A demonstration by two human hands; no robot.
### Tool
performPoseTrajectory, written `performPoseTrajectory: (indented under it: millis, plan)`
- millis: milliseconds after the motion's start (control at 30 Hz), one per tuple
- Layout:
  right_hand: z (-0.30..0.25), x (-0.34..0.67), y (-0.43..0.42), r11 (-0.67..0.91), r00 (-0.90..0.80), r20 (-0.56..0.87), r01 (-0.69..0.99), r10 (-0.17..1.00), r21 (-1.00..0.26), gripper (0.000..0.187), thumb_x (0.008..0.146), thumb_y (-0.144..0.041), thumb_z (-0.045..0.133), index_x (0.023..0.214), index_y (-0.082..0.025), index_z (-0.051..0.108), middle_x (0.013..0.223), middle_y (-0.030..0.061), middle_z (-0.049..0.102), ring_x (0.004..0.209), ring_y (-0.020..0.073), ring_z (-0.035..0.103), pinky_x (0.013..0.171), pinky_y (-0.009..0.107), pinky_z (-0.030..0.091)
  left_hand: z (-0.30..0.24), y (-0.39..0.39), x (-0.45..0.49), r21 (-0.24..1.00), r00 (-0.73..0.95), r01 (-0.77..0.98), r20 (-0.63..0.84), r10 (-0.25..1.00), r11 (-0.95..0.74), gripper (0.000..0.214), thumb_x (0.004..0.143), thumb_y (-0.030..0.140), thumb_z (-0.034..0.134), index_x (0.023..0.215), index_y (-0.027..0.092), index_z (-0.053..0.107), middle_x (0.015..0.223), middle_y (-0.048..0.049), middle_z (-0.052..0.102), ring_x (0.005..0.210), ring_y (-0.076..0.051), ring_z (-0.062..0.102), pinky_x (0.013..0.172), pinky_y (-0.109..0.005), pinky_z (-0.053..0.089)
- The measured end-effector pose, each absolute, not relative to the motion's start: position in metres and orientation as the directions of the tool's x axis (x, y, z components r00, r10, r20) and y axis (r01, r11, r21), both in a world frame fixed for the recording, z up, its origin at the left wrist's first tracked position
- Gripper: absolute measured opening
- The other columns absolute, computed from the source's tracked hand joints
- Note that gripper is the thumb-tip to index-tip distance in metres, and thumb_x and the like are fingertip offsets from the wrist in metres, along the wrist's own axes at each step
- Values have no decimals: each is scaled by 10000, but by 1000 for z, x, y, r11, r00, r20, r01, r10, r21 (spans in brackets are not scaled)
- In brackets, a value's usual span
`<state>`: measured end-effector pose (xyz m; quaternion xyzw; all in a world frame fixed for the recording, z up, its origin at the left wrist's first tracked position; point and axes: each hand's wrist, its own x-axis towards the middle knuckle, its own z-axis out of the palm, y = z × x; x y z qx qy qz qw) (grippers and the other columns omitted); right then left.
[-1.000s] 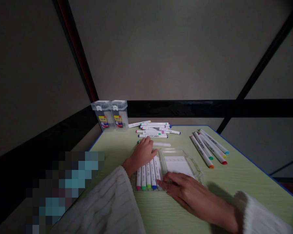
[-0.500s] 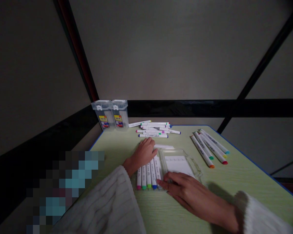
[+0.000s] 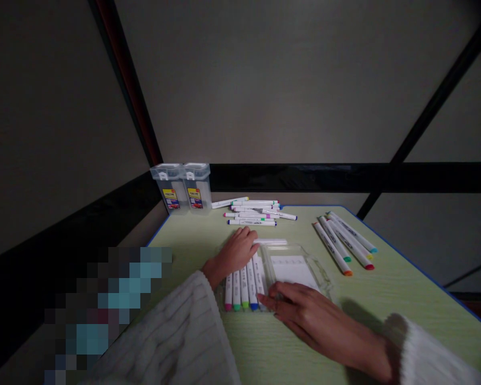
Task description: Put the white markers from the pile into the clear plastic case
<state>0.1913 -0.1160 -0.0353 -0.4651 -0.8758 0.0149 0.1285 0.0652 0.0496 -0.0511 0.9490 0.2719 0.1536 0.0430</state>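
Note:
A clear flat plastic case lies open on the green table, with several white markers lined up in its left part, coloured caps toward me. My left hand is curled at the case's far left corner, its fingers closed on the end of a white marker that lies along the case's far edge. Over the near edge of the case, my right hand lies flat with its fingers stretched out and their tips beside the blue-capped marker. A white paper insert shows in the case's right part.
A loose pile of white markers lies at the back of the table. Several more markers sit in a row to the right. Two upright clear boxes with yellow labels stand at the back left corner. The table's blue edge runs along the right.
My left hand has drawn the white marker a little nearer, from the bare table to the far edge of the case. My right hand has stayed put.

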Motion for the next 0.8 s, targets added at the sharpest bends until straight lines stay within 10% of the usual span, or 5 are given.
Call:
performPoseTrajectory:
  millis: [800]
  plan:
    - [-31, 189, -117, 569, -546, 171, 809, 820, -148, 281, 887, -174, 335, 1121, -180, 491, 875, 48, 547, 765, 154, 513, 675, 288, 441, -53, 50, 64, 132, 752, 593, 263, 605, -794, 189, 832, 326, 399, 884, 167, 486, 900, -56, 507, 877, -186, 467, 787, -308, 381]
